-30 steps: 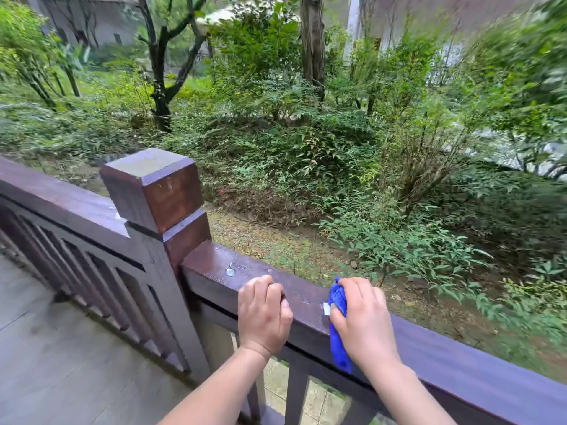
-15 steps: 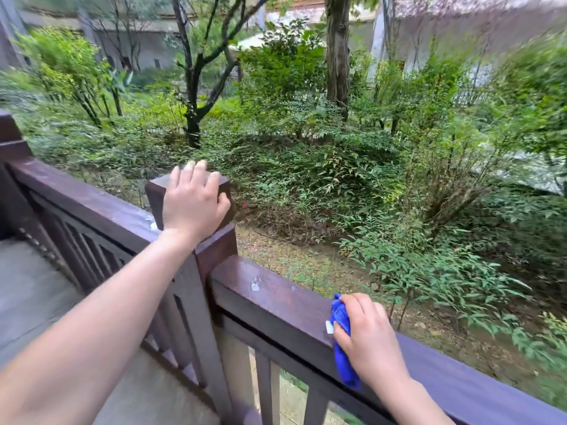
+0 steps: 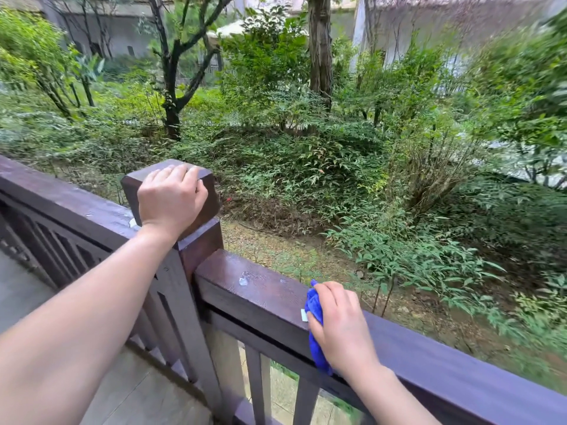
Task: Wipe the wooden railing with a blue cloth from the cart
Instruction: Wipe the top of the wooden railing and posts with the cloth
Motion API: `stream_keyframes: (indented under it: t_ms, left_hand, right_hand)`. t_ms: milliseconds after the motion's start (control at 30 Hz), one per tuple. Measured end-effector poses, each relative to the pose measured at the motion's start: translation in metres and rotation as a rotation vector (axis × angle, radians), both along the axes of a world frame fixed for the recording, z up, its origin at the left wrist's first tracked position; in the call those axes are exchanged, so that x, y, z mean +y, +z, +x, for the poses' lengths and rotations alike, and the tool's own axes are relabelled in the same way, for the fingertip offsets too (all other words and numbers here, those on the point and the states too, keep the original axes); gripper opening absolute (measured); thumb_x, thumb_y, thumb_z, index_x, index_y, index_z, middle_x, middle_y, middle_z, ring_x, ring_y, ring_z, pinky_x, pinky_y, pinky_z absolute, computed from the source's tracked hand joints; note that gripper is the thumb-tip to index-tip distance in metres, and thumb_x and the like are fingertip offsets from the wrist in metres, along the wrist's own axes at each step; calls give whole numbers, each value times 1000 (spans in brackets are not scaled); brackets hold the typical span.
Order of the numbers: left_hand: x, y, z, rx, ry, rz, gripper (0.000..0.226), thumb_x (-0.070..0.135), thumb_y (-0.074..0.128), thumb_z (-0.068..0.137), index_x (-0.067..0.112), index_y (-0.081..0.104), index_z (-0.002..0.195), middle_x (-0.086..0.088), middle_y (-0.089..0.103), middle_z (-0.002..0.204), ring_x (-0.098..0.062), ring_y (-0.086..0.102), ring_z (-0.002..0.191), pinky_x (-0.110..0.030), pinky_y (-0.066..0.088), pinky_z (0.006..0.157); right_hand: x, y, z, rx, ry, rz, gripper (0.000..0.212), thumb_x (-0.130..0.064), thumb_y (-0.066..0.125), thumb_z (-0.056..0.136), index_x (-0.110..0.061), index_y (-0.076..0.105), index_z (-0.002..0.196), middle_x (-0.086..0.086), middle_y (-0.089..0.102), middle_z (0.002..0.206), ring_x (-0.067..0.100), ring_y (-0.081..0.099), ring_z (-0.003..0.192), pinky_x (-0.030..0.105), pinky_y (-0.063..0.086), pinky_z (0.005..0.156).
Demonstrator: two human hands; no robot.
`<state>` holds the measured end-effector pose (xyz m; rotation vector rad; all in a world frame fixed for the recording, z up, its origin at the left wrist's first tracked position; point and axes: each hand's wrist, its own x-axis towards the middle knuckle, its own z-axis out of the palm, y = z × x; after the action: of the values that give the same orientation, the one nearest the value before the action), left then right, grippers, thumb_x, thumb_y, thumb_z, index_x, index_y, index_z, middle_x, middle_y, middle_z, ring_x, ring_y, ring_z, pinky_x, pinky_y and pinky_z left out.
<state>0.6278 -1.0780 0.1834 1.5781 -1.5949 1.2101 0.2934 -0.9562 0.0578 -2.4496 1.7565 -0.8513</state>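
A dark brown wooden railing runs from the left edge down to the lower right, with a square post cap in the middle. My left hand rests on top of the post cap, fingers curled over its far edge. On the top rail right of the post, my right hand holds a bunched blue cloth and presses it down. The cloth drapes over the rail's near side. Pale wet spots lie on the rail between the post and the cloth.
Vertical balusters stand under the rail. Grey deck boards lie at the lower left. Beyond the railing are shrubs, tree trunks and bare soil. The cart is not in view.
My left hand left the top rail, went up to the post cap and settled over it. My right hand stayed on the rail with the cloth. The view shifted left.
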Motion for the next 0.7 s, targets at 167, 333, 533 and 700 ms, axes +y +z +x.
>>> stream_keyframes:
  t_ms: [167, 333, 533, 700]
  left_hand:
    - [1, 1, -1, 12, -1, 13, 27, 23, 45, 94, 13, 70, 100, -8, 75, 97, -31, 70, 91, -40, 51, 70]
    - [2, 0, -2, 21, -3, 0, 30, 22, 43, 94, 12, 70, 103, -11, 75, 99, -34, 69, 93, -41, 50, 71]
    - [0, -2, -1, 36, -23, -53, 32, 25, 41, 94, 12, 69, 103, -10, 75, 98, -35, 69, 92, -41, 49, 71]
    - [-2, -4, -2, 38, -16, -67, 28, 24, 45, 91, 13, 69, 101, -9, 75, 97, -34, 69, 89, -40, 49, 70]
  right_hand:
    - [-6, 6, -33, 85, -55, -7, 42, -37, 64, 80, -17, 55, 116, 3, 57, 112, 29, 52, 97, 39, 47, 85]
    - [-39, 56, -41, -135, -198, -149, 46, -32, 70, 74, -20, 57, 117, 4, 55, 100, 28, 51, 92, 36, 44, 80]
    - [16, 24, -49, 22, 0, -212, 56, -33, 68, 75, -13, 54, 126, 8, 50, 111, 29, 48, 101, 39, 43, 90]
    - [19, 4, -40, -69, 202, 19, 46, -44, 62, 79, -24, 56, 121, -6, 52, 114, 16, 50, 104, 25, 43, 92]
